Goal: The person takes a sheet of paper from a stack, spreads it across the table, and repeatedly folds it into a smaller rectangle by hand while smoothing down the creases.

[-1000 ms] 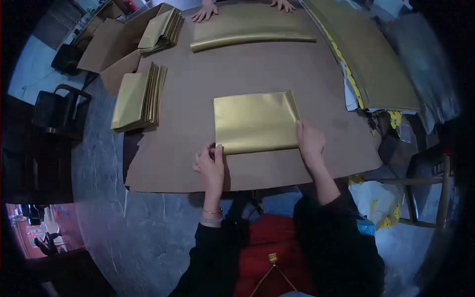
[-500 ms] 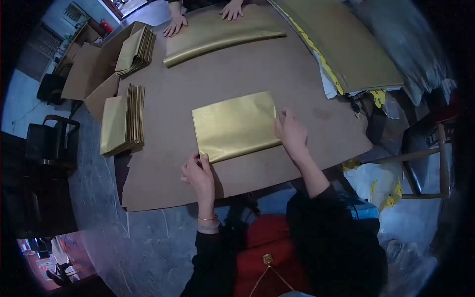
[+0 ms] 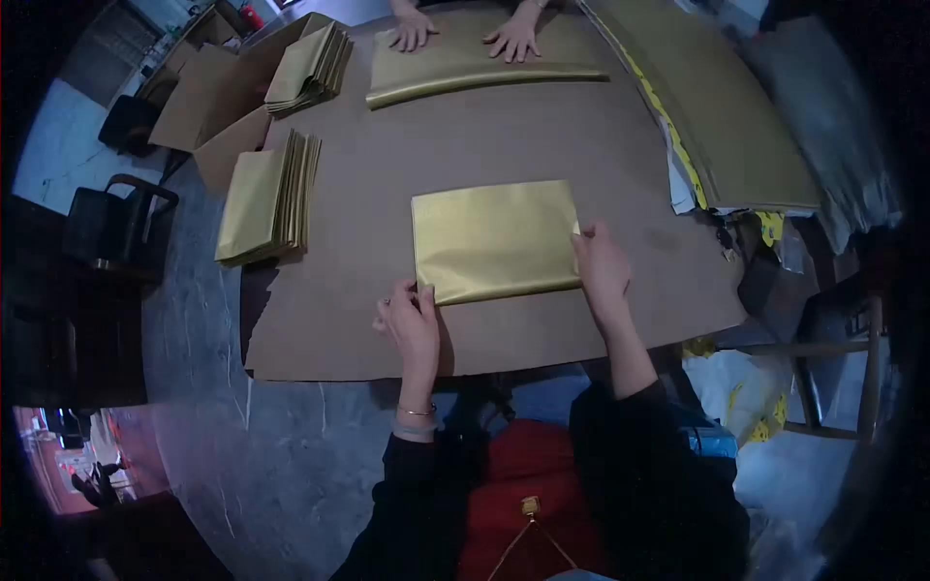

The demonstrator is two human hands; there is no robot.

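A folded gold sheet (image 3: 496,240), shiny and rectangular, lies on the brown cardboard tabletop (image 3: 465,145) in front of me. My left hand (image 3: 411,322) pinches its lower left corner between thumb and fingers. At its right edge, my right hand (image 3: 603,266) grips the side with fingers closed. Whether the sheet is paper or cloth I cannot tell. Across the table, another person's hands (image 3: 511,39) lie flat and spread on a larger gold sheet (image 3: 455,73), whose near edge is rolled or folded over.
Two stacks of folded gold pieces, a near one (image 3: 260,201) and a far one (image 3: 302,68), stand along the left edge beside an open cardboard box (image 3: 225,145). A pile of large flat sheets (image 3: 722,107) with yellow tape occupies the right side. A black chair (image 3: 116,228) stands left.
The whole view has shifted, so the table appears further right and higher. The other person's hands have moved across the larger sheet. Both my hands keep hold of the folded sheet.
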